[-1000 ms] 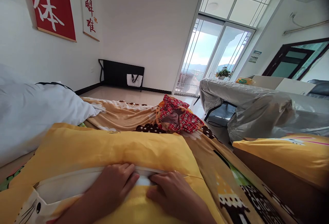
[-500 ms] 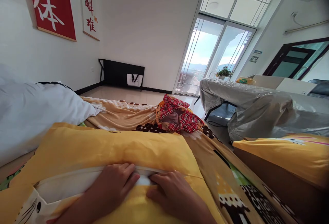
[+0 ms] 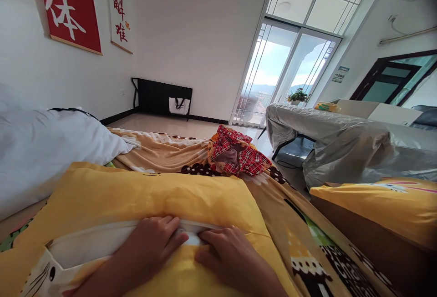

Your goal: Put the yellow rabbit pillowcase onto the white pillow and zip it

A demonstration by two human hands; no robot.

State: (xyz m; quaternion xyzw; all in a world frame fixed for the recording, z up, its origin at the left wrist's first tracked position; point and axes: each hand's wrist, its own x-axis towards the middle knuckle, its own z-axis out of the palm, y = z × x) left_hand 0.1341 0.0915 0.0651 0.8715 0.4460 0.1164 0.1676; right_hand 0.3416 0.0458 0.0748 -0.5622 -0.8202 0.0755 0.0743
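Observation:
A yellow pillowcase [image 3: 143, 197] with a white pillow [image 3: 88, 244] showing through its open slit lies in front of me on a patterned bedspread [image 3: 307, 242]. My left hand [image 3: 150, 242] rests on the white pillow at the slit, fingers together and curled onto the edge of the opening. My right hand [image 3: 232, 256] sits just right of it, fingers bent and pinching the yellow cloth at the slit. The two hands almost touch.
A white duvet [image 3: 41, 151] lies at the left. A red checked cloth [image 3: 235, 156] sits further up the bed. Another yellow pillow [image 3: 382, 206] lies at the right beside a table under grey plastic sheeting [image 3: 341, 147]. Glass balcony doors [image 3: 283, 74] stand beyond.

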